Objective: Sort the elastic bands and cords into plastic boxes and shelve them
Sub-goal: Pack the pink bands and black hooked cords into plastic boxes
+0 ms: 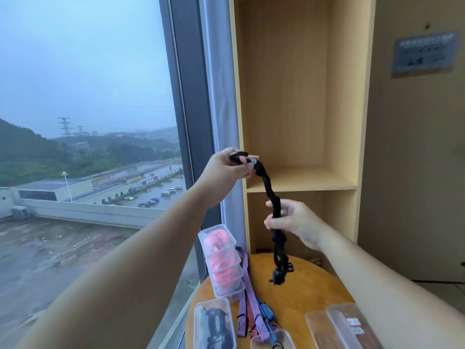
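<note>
Left hand [227,166] pinches the black band's [270,192] top end; right hand [292,220] grips its middle. Advise folding it compactly, then lowering it into the black-filled box [199,321].

Daylight: soft, overcast, admitted through the window [88,96] left of the left grip [227,167]. Shadows: faint. Wall sign [425,55] up and right of that grip: blurred. Edges: lines bowed.

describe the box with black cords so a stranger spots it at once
Start at the round wooden table by the window. At its near left edge lies a clear plastic box. It holds black cords; the boxes behind it hold pink bands.
</note>
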Action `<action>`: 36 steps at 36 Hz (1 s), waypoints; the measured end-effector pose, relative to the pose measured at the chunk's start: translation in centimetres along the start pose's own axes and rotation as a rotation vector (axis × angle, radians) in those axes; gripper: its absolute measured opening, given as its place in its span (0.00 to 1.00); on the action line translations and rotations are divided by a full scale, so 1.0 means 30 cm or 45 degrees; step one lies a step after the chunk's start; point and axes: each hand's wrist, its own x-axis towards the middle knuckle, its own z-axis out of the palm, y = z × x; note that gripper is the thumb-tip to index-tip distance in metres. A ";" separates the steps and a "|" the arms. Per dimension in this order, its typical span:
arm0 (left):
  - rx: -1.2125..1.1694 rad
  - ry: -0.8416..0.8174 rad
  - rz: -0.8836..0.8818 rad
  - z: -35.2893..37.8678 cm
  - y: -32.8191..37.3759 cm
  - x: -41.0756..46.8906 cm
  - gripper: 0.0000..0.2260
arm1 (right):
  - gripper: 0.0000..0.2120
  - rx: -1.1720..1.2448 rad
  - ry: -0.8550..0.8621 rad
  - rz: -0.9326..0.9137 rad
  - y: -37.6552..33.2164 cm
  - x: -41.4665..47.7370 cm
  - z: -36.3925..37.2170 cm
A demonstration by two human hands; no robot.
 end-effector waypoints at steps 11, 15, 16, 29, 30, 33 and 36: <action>-0.043 -0.158 0.033 0.031 -0.068 -0.070 0.15 | 0.20 0.320 0.060 -0.216 -0.157 0.040 0.019; 0.047 -0.146 0.019 0.030 -0.067 -0.090 0.16 | 0.17 0.373 0.018 -0.197 -0.146 0.035 0.023; 0.077 -0.143 0.005 0.028 -0.067 -0.094 0.15 | 0.17 0.376 0.004 -0.199 -0.146 0.034 0.022; -0.128 -0.151 -0.363 -0.005 -0.072 -0.124 0.13 | 0.14 0.211 -0.020 -0.283 -0.108 0.060 -0.059; -0.124 -0.173 -0.372 -0.005 -0.079 -0.125 0.11 | 0.13 0.201 -0.004 -0.291 -0.107 0.058 -0.062; -0.207 -0.209 -0.413 -0.009 -0.100 -0.126 0.03 | 0.15 0.180 0.050 -0.295 -0.107 0.046 -0.069; -0.179 -0.237 -0.370 0.000 -0.120 -0.125 0.06 | 0.14 0.190 0.053 -0.271 -0.103 0.035 -0.060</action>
